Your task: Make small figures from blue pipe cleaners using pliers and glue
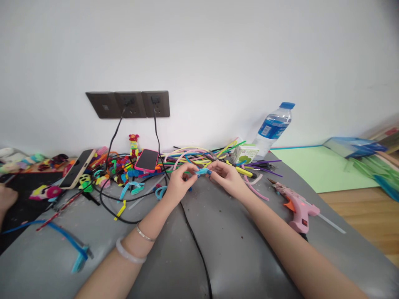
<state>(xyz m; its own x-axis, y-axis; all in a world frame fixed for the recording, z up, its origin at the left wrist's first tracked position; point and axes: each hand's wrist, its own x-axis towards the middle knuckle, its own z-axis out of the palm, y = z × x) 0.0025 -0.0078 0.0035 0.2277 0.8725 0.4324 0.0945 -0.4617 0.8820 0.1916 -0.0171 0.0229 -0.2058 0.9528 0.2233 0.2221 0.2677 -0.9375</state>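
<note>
My left hand (pixel 181 181) and my right hand (pixel 227 177) meet over the middle of the grey table. Between their fingertips is a small light-blue pipe cleaner piece (pixel 203 171), with a darker blue bit at its right end. Both hands pinch it, one from each side. Loops of light-blue pipe cleaner (pixel 132 189) lie on the table left of my left hand. Behind both hands spreads a pile of many-coloured pipe cleaners (pixel 193 154). A yellow-handled tool (pixel 245 170) rests just beyond my right hand.
A pink glue gun (pixel 299 209) lies at the right, its cord hanging low. A tilted water bottle (pixel 272 131) and a small box (pixel 245 153) stand near the wall. Black cables (pixel 195 241) cross the table. Phones (pixel 147 160) and fuzzy figures sit left; another person's hand (pixel 8 198) shows there.
</note>
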